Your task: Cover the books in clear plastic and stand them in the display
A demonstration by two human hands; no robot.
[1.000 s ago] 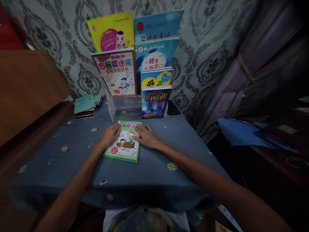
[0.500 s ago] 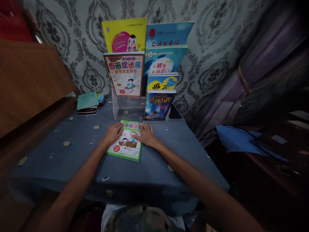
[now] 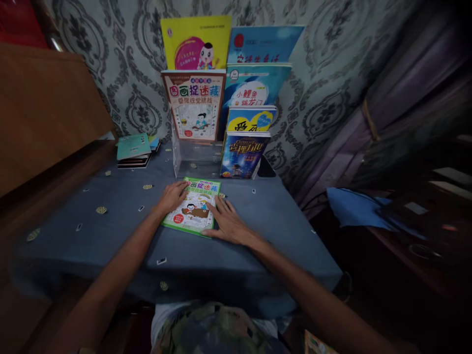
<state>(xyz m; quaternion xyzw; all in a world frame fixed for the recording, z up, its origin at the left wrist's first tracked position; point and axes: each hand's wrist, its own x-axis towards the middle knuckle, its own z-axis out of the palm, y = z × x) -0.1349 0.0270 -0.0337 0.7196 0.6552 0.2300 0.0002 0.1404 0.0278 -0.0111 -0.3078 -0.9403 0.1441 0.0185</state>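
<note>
Both forearms [image 3: 123, 248] slant up from lower left and right; left hand [image 3: 171, 197] and right hand [image 3: 233, 223] lie palm-down mid-frame, right fingers [image 3: 221, 206] splayed.

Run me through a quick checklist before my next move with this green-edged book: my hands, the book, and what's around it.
1. Green-edged book flat on the tablecloth, picture cover up: ok.
2. Left hand at the book, fingers over its upper left edge: ok.
3. Right hand at the book, thumb over its bottom edge near the right corner: ok.
4. Fingertips tucked under the cover: cannot tell; the hands are seen from above.
5. Clear stand standing apart from both hands, behind the book: ok.
6. Stack of thin books apart from the left hand, at the far left of the table: ok.
</note>
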